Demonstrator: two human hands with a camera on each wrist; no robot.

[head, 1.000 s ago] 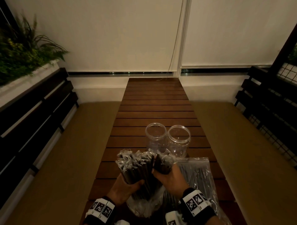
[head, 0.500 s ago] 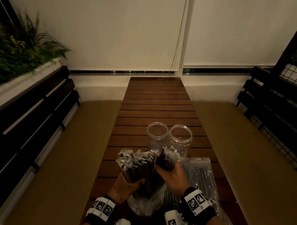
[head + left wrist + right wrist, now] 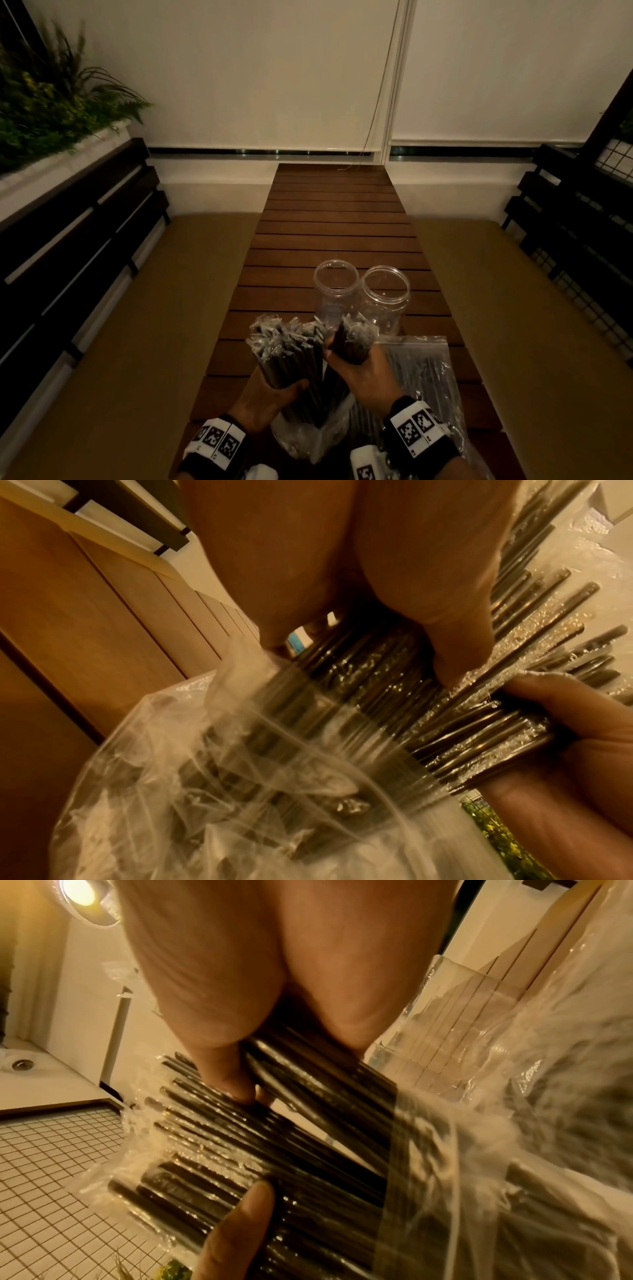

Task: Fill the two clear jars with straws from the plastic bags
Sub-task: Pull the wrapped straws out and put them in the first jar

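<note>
- Fingers of the left hand (image 3: pixel 265 399) wrap a thick bundle of dark wrapped straws (image 3: pixel 291 353).
- Right hand (image 3: pixel 364 373) grips a smaller bunch (image 3: pixel 354 341).
- Two round clear jars (image 3: pixel 385 301) stand on the slatted wooden tabletop (image 3: pixel 335 222).

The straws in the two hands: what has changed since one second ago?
The right hand has drawn its smaller bundle slightly up and right, away from the larger bundle gripped by the left hand. Both grips, the two clear jars and the bag on the table are unchanged.

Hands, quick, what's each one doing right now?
Left hand: closed around the large bundle of wrapped straws.
Right hand: closed around a smaller bunch of straws.
</note>
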